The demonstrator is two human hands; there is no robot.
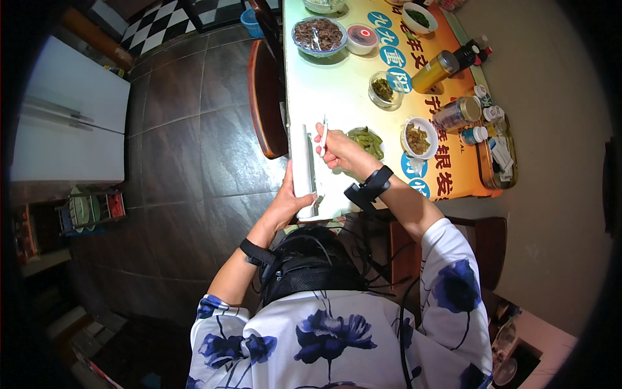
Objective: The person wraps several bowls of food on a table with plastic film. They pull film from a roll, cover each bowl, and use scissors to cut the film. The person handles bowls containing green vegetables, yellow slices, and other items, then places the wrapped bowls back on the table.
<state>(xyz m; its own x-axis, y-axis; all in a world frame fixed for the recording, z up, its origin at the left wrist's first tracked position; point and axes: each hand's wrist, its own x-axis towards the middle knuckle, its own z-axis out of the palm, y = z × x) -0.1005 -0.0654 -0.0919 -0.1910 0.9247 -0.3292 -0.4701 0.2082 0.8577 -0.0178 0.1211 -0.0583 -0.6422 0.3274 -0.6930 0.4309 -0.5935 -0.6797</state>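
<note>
A long white roll, probably cling film, lies along the table's left edge. My left hand grips its near end, the thumb across the top and the fingers on the outer side. Clear film seems to lie beside the roll, though glare hides its outline. My right hand is just right of the roll's far half, shut on a slim white-handled tool with its thin tip pointing away from me. Whether it is a knife cannot be told. Behind that hand, a dish of green peppers is partly hidden.
Bowls of brown food and dark greens stand to the right. Farther off is a film-covered bowl beside a lidded tub. A yellow bottle, a jar and a tray line the wall side. A wooden chair adjoins the left edge.
</note>
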